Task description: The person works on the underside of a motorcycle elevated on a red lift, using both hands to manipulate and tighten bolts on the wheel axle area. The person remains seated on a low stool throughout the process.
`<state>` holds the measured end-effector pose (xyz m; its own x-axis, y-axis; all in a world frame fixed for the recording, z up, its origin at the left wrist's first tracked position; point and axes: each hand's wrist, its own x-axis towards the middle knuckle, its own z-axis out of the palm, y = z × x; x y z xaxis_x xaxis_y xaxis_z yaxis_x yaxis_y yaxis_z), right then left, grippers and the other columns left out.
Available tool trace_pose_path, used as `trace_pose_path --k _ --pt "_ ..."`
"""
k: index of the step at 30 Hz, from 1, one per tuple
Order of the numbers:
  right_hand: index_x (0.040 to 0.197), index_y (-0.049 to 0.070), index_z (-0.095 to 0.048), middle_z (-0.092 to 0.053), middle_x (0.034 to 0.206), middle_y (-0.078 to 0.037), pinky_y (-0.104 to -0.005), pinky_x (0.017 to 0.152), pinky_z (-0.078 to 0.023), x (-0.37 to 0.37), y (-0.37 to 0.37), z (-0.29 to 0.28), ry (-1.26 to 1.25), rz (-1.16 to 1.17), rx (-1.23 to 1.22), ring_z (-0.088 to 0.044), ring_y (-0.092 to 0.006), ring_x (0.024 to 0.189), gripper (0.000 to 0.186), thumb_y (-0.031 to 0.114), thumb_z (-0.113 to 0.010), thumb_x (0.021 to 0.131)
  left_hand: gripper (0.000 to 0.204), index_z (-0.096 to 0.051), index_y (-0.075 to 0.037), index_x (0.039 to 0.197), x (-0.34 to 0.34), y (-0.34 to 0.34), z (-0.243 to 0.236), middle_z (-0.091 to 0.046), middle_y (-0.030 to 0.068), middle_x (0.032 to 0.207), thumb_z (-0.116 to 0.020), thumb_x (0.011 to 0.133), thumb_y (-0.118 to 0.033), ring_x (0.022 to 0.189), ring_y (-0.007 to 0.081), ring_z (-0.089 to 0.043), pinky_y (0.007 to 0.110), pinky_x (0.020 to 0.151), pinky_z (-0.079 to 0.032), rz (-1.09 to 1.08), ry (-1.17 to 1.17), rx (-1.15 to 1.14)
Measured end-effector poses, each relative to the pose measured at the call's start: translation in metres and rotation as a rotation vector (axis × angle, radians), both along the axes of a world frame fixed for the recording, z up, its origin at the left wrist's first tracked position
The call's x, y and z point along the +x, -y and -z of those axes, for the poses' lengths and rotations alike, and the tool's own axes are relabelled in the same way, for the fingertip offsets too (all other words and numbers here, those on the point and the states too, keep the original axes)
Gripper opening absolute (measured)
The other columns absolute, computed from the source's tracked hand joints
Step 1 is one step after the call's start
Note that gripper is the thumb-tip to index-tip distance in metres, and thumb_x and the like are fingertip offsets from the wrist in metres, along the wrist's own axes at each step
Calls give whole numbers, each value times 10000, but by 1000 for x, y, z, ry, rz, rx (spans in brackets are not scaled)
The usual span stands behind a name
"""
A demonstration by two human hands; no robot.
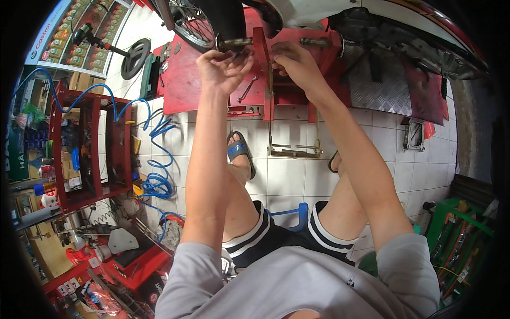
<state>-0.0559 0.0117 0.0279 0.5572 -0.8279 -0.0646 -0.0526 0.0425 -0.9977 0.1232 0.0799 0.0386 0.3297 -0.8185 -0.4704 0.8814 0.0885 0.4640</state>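
Threaded rod (237, 41) at the far centre, by the red clamp frame (258, 66). Left hand (226, 70) just nearer than the rod, palm exposed, fingers loosely spread. Right hand (294, 64) right of the frame, fingers curled; hold cannot be determined. Wrench (247, 89) lies nearer, on the red platform (183, 85). Spoked wheel (194, 26) at far left.

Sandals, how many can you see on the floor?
2: the left sandal is on the person's left foot, and the right sandal is on the right foot, mostly hidden by the leg. More could be hidden elsewhere.
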Motion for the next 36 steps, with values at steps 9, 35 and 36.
trace_pose_path --k 9,35,36 --pt "1105 36 -622 -667 1008 -98 -318 810 -500 6 0 11 14 9 -122 -637 -199 902 328 160 -592 803 477 -583 -59 938 77 6 15 -641 98 887 -547 877 -531 754 182 -553 313 703 -425 256 791 274" --pt "1383 110 -431 -636 854 -50 -267 722 -509 3 -6 -13 -32 -187 56 -592 -105 739 520 155 -562 882 448 -570 -14 1184 90 -3 8 -644 115 1115 -477 910 -355 1039 194 -601 347 884 -448 301 1261 -23" --pt "1395 116 -417 -636 845 -49 -264 720 -508 5 -7 -14 -33 -194 68 -592 -104 739 534 160 -562 883 459 -563 -16 1203 88 -3 11 -642 115 1124 -484 899 -351 1066 194 -586 354 903 -437 196 1163 -116"
